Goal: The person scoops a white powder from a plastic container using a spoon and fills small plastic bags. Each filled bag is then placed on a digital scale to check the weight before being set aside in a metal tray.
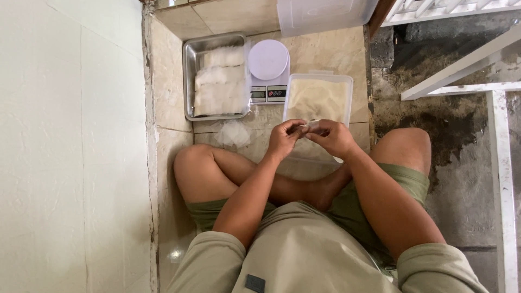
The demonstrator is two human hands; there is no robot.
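Left hand (283, 140), right hand (334, 138) pinch small clear bag (311, 125) above pale tub (318, 98).

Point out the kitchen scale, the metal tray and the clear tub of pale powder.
kitchen scale (268, 59), head view, centre of its round white platform.
metal tray (188, 81), head view, bare left rim.
clear tub (318, 77), head view, far rim above the pale powder.
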